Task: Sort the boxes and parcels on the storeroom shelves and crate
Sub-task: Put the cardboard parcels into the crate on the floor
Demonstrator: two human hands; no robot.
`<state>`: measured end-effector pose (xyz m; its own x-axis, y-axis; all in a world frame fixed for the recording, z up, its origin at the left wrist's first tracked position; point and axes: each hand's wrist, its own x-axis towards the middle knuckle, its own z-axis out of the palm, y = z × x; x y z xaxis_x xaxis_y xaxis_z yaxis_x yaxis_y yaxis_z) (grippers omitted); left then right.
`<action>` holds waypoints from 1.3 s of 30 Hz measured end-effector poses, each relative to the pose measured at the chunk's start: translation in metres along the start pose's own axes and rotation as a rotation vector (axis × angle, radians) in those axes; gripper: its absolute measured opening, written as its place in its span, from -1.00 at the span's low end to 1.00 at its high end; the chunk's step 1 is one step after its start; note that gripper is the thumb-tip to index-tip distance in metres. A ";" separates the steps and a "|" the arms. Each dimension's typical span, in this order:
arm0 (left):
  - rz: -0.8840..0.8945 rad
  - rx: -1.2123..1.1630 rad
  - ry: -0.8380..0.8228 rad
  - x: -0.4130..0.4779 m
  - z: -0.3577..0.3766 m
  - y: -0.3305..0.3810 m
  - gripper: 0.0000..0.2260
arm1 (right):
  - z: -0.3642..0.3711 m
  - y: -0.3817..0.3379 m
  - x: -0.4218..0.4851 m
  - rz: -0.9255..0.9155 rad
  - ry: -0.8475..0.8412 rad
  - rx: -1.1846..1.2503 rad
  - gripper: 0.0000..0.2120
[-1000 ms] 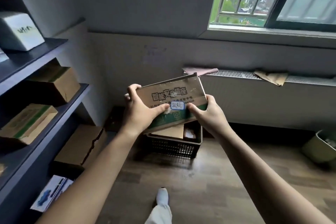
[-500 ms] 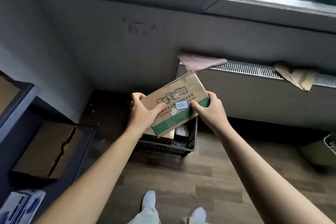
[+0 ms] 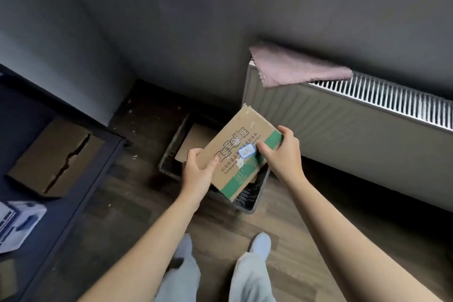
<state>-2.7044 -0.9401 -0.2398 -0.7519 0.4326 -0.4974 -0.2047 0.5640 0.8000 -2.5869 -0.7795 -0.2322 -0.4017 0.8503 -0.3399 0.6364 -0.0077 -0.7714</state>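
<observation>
Fingers of left hand (image 3: 197,176) and right hand (image 3: 282,154) clamped on one brown green-banded cardboard box (image 3: 235,140); beneath fingers one black plastic crate (image 3: 246,201), mostly hidden by box.

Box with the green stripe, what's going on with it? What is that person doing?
A person is holding the cardboard box with both hands, the left hand on its near left edge and the right hand on its right side. The box is held tilted over a dark crate on the floor beside the radiator. Another brown box already lies in the crate. A torn cardboard box sits on the shelf at the left.
</observation>
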 end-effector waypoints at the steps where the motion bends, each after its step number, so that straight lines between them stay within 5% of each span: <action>1: -0.027 -0.027 0.013 0.006 0.011 -0.009 -0.77 | 0.005 0.013 0.011 0.021 -0.009 0.001 -0.28; 5: -0.122 -0.072 0.056 0.035 0.047 -0.045 -0.79 | 0.035 0.059 0.045 0.128 -0.052 0.102 -0.23; 9: -0.166 -0.061 0.036 0.089 0.051 -0.078 -0.81 | 0.070 0.107 0.077 0.250 -0.116 0.154 -0.62; 14: -0.157 0.040 0.126 0.193 0.045 -0.121 -0.57 | 0.143 0.155 0.109 0.436 -0.113 0.359 -0.62; 19: -0.127 0.420 0.080 0.283 0.051 -0.164 -0.62 | 0.236 0.181 0.139 0.558 0.007 0.496 -0.62; 29: 0.054 0.554 -0.121 0.419 0.048 -0.222 -0.38 | 0.352 0.219 0.220 0.465 -0.154 0.010 -0.81; 39: 0.260 1.192 -0.135 0.449 0.067 -0.256 -0.27 | 0.393 0.224 0.252 0.393 -0.260 -0.116 -0.69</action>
<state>-2.9481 -0.8432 -0.6906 -0.5998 0.6575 -0.4561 0.6960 0.7099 0.1080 -2.8049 -0.7733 -0.7020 -0.2582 0.6346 -0.7285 0.8362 -0.2309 -0.4975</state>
